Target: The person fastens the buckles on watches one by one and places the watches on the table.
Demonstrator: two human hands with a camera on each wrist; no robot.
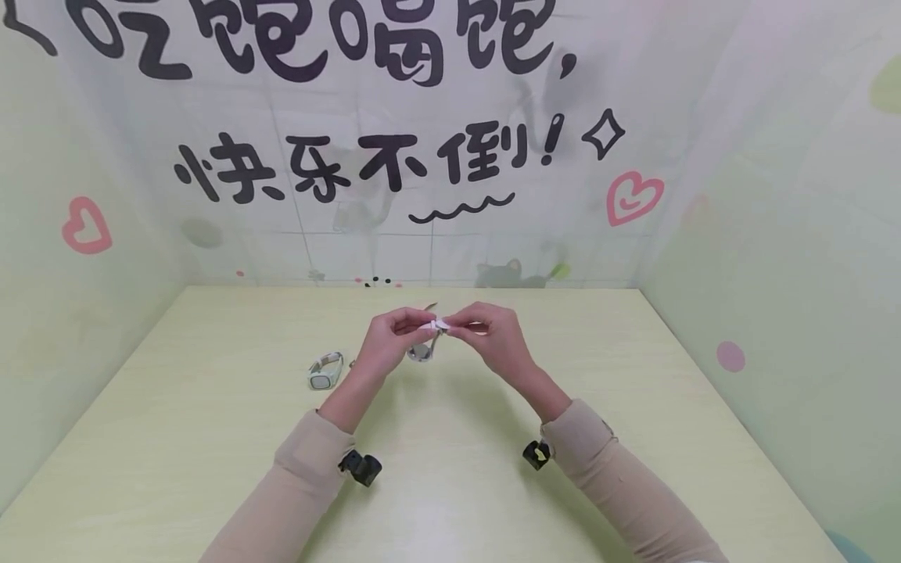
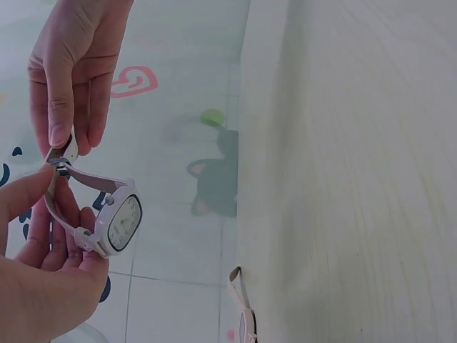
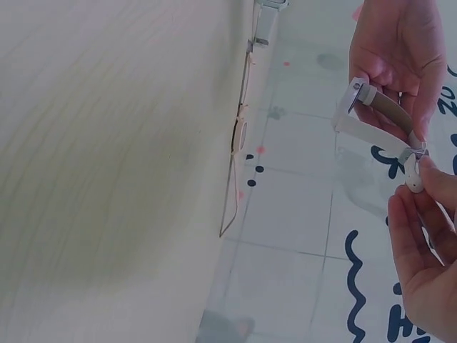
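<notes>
A white wristwatch [image 2: 123, 220] with a round dial hangs between the two hands, its strap bent into a loop. The left hand [image 1: 387, 338] pinches the strap at the metal buckle [image 2: 60, 166]. From the other side, the right hand [image 1: 497, 338] pinches the strap's end [image 3: 413, 176] between thumb and fingers. In the left wrist view the dial faces outward, while the right wrist view shows the strap's brownish inner side. Fingers partly hide the buckle.
A pale watch [image 1: 325, 372] with a closed, looped strap stands on the light wooden table [image 1: 450, 485], left of the left forearm. Another watch [image 3: 240, 136] lies stretched out on the table, mostly behind the hands in the head view. Printed wall sheets surround the table's back and sides.
</notes>
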